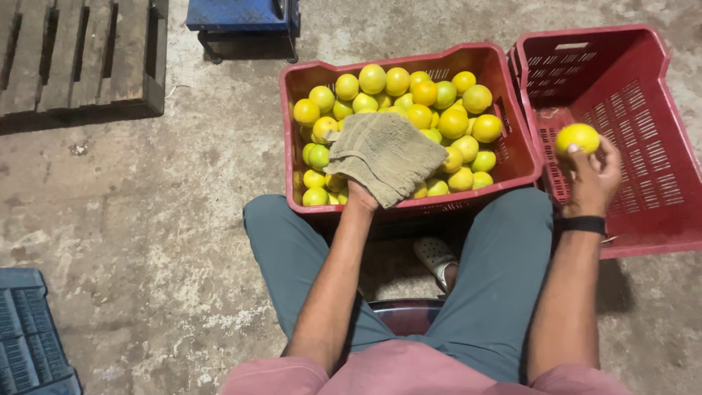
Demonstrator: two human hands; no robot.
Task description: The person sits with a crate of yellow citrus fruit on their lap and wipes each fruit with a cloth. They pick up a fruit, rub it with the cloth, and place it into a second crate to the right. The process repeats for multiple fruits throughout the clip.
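Observation:
A red plastic crate [512,157] in front of my knees is full of yellow and green citrus fruits [439,110]. My left hand [360,196] is mostly hidden under an olive-brown cloth [384,153] that it holds over the near left part of the fruit pile. My right hand [594,179] is raised over a second red crate [643,153] on the right, which looks empty. Its fingers are closed around one yellow fruit [576,137]. A black band circles my right wrist.
I sit on a dark stool [406,314] on a stained concrete floor. A wooden pallet [80,55] lies at the top left, a blue metal platform [241,18] at the top middle, and a dark blue crate [29,336] at the bottom left.

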